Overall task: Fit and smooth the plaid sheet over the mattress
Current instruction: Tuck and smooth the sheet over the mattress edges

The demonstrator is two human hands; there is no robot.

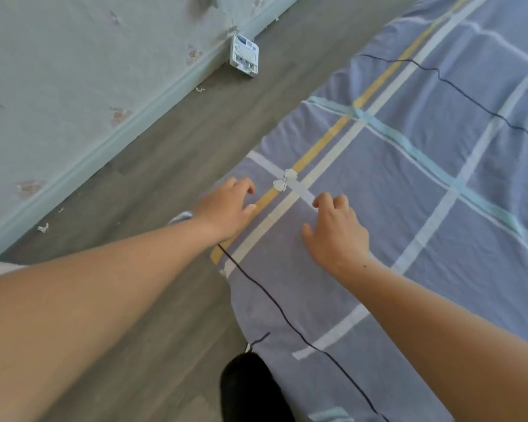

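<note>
The blue-grey plaid cotton sheet (409, 184) lies over the mattress, wrinkled near the floor-side edge. Best approach here: press flat and sweep outward toward that edge, keeping the stripes straight. Both arms reach forward; the left hand (226, 208) and right hand (336, 233) rest palm-down, fingers curled, gripping nothing.

Two bare forearms, sleeveless to the frame edge; left hand (226, 208); right hand (337, 231)
</note>
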